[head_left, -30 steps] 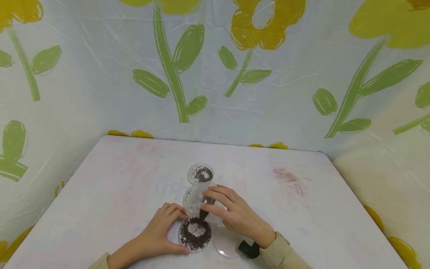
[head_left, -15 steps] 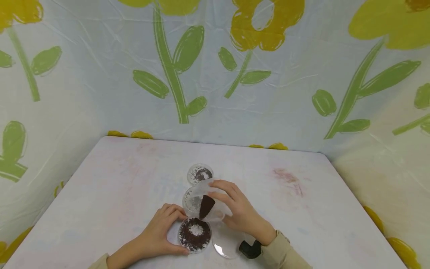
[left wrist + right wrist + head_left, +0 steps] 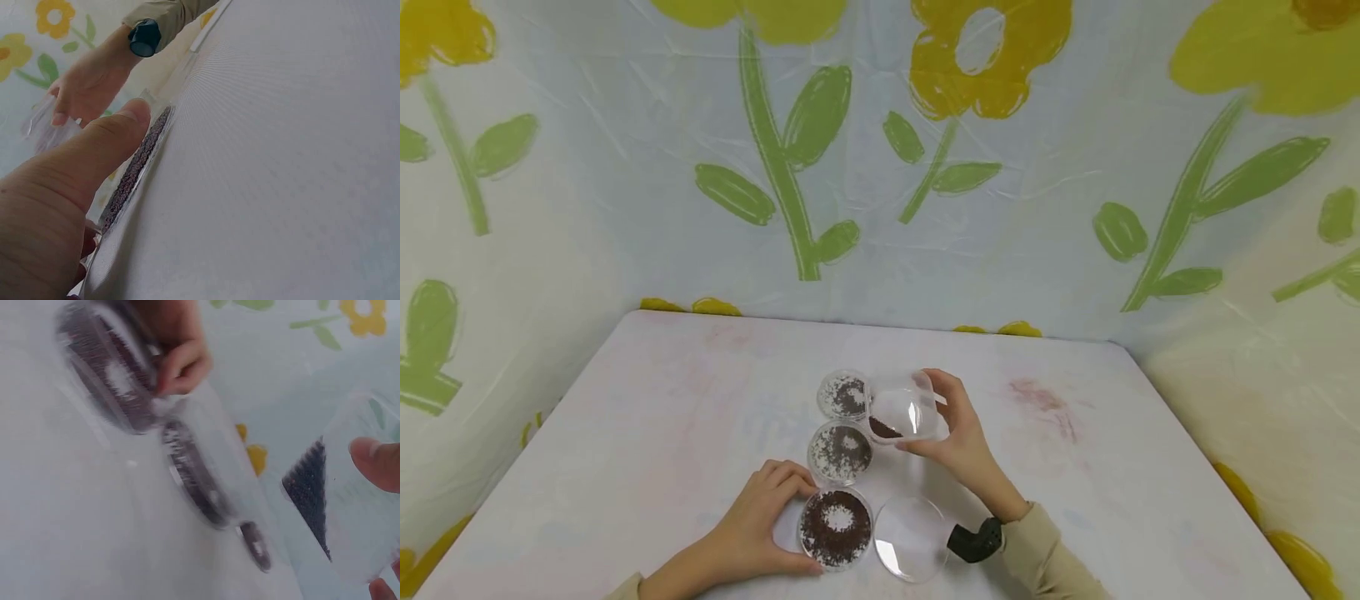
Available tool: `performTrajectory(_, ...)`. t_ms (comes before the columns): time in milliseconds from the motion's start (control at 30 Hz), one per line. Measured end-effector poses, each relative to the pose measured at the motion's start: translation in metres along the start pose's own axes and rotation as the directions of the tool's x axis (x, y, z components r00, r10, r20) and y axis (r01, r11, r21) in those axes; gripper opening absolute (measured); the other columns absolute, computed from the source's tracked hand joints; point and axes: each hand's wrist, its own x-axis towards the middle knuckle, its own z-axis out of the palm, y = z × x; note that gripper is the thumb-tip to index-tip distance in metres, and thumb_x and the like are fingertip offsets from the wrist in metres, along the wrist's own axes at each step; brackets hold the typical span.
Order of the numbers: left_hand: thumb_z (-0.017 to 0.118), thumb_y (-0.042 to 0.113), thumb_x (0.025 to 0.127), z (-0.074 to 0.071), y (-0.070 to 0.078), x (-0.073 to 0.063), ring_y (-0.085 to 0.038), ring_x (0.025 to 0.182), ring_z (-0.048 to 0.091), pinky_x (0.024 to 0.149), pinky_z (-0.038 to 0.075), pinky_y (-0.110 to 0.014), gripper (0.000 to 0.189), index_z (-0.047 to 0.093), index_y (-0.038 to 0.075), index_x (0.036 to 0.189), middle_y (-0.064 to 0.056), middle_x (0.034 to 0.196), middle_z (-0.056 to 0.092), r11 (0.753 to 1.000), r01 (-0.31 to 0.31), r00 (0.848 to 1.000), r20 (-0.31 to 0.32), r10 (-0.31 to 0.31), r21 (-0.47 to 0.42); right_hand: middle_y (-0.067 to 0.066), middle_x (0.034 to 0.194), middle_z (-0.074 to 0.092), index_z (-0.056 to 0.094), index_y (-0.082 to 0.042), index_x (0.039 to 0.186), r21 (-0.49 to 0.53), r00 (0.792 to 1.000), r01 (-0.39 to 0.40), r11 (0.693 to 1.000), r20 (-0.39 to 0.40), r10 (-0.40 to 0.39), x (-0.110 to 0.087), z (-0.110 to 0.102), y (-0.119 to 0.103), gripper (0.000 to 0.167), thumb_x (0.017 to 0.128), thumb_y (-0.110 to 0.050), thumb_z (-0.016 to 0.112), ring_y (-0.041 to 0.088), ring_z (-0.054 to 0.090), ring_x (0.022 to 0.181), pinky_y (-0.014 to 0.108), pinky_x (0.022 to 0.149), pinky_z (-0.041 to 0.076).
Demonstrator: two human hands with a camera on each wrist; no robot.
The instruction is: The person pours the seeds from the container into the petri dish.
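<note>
My left hand [image 3: 752,525] holds the nearest petri dish [image 3: 820,532] by its rim, thumb on the near side and fingers on the far side. Dark grains lie in that dish around a pale bare patch; its side shows a thick dark layer in the left wrist view. Raised beside the far dishes, my right hand [image 3: 961,446] grips a clear plastic box [image 3: 906,402] between thumb and fingers. A small heap of dark grains [image 3: 310,490] sits in one corner of the box. Fingers behind the box are partly hidden.
Two more dishes with dark grains, the middle dish [image 3: 840,452] and the far dish [image 3: 841,395], line up behind the nearest one. A clear round lid [image 3: 910,542] lies right of the near dish. A black wrist camera [image 3: 976,540] sits by the right cuff.
My right hand has lifted the box away from the near dish, up and to the right, and tipped it back. The middle dish has come into full view. My left hand stays put.
</note>
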Motion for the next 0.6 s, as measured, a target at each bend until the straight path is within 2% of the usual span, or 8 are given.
performTrajectory(100,0.082,0.071,0.059,0.000,-0.001,0.000,-0.008,0.114,0.043,0.094,0.043,-0.042,0.069,0.060,0.027,0.107,0.012,0.122,0.053,1.000,-0.013,1.000,-0.011,0.013,0.006,0.015,0.143,0.047,0.038,-0.004,0.145,0.044,0.996,-0.088,0.995,-0.029,0.089,0.011,-0.008,0.002,0.095,0.066,0.008,0.088,0.033,0.044,0.130,0.044,0.104,0.043)
performTrajectory(233,0.083,0.070,0.059,0.000,-0.001,0.001,-0.008,0.114,0.043,0.094,0.043,-0.041,0.069,0.060,0.027,0.108,0.012,0.122,0.054,1.000,-0.019,1.000,-0.015,0.019,0.004,0.010,0.145,0.047,0.037,-0.011,0.147,0.081,0.980,-0.191,0.978,-0.039,0.194,0.026,-0.022,0.014,0.092,0.071,0.003,0.087,0.027,0.040,0.135,0.053,0.109,0.034)
performTrajectory(400,0.083,0.070,0.059,0.000,-0.001,0.001,-0.008,0.114,0.043,0.094,0.043,-0.041,0.069,0.060,0.026,0.108,0.011,0.122,0.054,1.000,-0.024,1.000,-0.015,0.024,0.004,0.013,0.147,0.046,0.035,-0.007,0.147,0.125,0.966,-0.254,0.959,-0.025,0.259,0.038,-0.032,0.032,0.089,0.074,0.004,0.084,0.029,0.039,0.136,0.054,0.110,0.032)
performTrajectory(600,0.083,0.070,0.059,0.000,0.000,0.002,-0.007,0.115,0.043,0.095,0.043,-0.040,0.070,0.060,0.026,0.108,0.011,0.122,0.054,1.000,-0.031,0.999,-0.021,0.031,0.000,0.015,0.149,0.043,0.031,-0.006,0.148,0.138,0.939,-0.339,0.931,-0.010,0.343,0.043,-0.035,0.061,0.087,0.078,-0.001,0.082,0.030,0.035,0.139,0.058,0.110,0.029)
